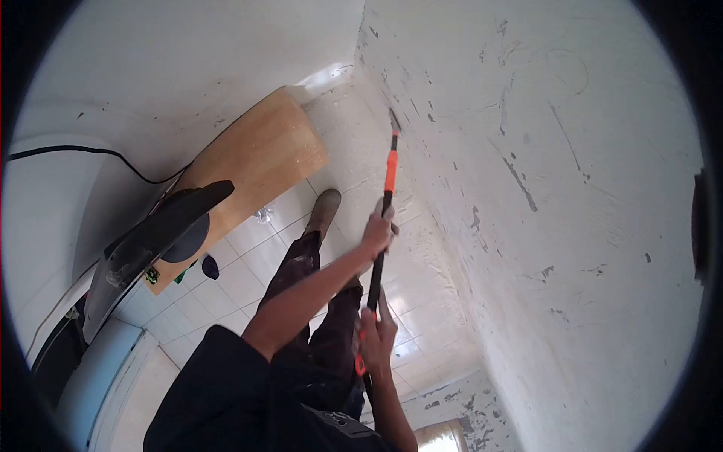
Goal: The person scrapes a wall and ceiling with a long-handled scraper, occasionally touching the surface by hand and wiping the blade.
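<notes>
A long-handled scraper (390,172) with a black and orange pole runs up the middle of the view. Its narrow blade end meets the lower part of the wall (602,226), whose pale paint is chipped and scratched. My left hand (379,232) wraps round the pole partway along, farther forward. Closer to my body, my right hand (376,339) grips the lower part of the pole near an orange piece. Whether the blade presses on the wall or just hovers beside it, I cannot tell.
On the left stands a wooden tabletop (263,147) bearing a dark monitor-like panel (154,245), with a black cable (90,149) behind. My boot (325,211) is on the white tiled floor (252,233); pale dust and flakes lie along the wall's foot.
</notes>
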`<state>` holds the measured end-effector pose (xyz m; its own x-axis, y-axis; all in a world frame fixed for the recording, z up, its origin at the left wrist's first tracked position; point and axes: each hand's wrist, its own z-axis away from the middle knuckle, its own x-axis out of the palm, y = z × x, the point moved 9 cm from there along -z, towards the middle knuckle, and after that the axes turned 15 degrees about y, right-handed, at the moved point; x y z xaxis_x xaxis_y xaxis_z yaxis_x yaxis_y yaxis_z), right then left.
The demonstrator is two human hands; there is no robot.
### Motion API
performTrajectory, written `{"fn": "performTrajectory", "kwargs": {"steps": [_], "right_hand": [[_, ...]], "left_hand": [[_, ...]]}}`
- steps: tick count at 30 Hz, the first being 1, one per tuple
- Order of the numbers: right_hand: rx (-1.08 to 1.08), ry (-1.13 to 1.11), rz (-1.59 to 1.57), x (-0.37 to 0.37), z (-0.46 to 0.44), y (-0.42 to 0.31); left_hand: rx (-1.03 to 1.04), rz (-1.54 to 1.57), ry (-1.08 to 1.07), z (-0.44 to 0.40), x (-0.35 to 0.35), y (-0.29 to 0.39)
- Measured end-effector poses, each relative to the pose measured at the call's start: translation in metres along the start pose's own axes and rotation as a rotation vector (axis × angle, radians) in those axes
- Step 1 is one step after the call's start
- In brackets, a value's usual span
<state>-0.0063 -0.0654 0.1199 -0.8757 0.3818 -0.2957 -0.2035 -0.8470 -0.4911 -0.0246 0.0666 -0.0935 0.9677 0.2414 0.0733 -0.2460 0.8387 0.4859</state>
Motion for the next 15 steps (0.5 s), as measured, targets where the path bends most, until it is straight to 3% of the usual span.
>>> {"fn": "performTrajectory", "kwargs": {"steps": [4, 6, 9, 12, 15], "right_hand": [[0.053, 0.021, 0.016, -0.044, 0.071, 0.009], [0.061, 0.045, -0.012, -0.055, 0.078, 0.005], [-0.048, -0.011, 0.07, -0.032, 0.026, -0.005], [0.032, -0.052, -0.024, 0.017, -0.03, 0.004], [0.027, -0.076, -0.067, 0.035, -0.028, 0.015]], "left_hand": [[-0.046, 0.063, -0.054, 0.102, 0.009, 0.005], [-0.087, 0.08, -0.055, 0.113, 0.013, 0.014], [0.057, 0.013, 0.049, 0.042, 0.011, 0.014], [0.047, -0.105, 0.073, -0.032, -0.008, 0.017], [0.071, -0.119, 0.099, -0.028, -0.022, 0.028]]}}
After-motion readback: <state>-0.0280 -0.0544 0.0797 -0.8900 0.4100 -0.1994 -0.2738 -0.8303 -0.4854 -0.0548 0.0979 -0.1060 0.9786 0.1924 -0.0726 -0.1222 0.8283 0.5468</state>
